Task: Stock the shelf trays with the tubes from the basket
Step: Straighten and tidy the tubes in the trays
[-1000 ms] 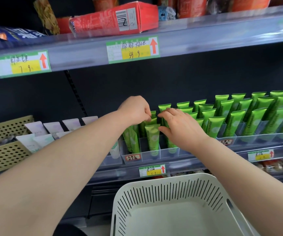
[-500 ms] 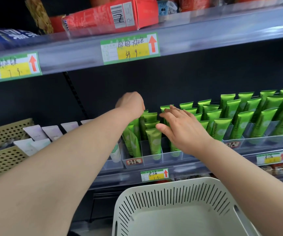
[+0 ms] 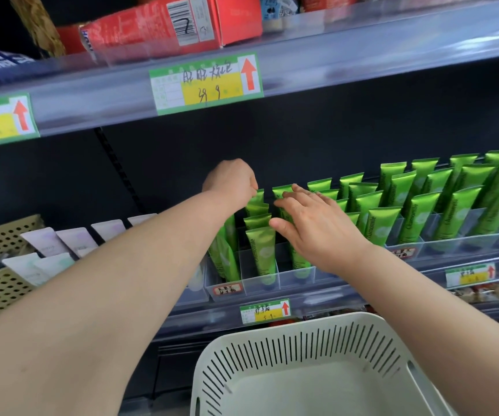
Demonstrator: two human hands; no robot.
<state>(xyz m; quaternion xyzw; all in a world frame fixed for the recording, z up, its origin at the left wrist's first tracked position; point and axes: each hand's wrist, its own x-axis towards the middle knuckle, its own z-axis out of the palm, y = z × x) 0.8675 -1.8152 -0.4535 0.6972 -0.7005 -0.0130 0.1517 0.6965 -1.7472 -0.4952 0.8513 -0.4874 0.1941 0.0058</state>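
Head view: left hand [image 3: 231,182] grips, right hand [image 3: 315,228] touches upright green tubes [image 3: 261,250].

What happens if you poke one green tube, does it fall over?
Probably it just leans: the front green tube stands tall and thin, but the clear tray dividers hem it in. Its shiny skin looks slippery, and likely soft to squeeze.

The green tubes [image 3: 261,250] are glossy plastic, with sheen along their crimped tops. The trays [image 3: 248,288] holding them are clear, smooth plastic. At 6 o'clock the basket [image 3: 272,355] is matt, pale, slotted plastic. At 12 o'clock the red box [image 3: 236,22] looks like coated cardboard; the price labels [image 3: 206,84] are paper.
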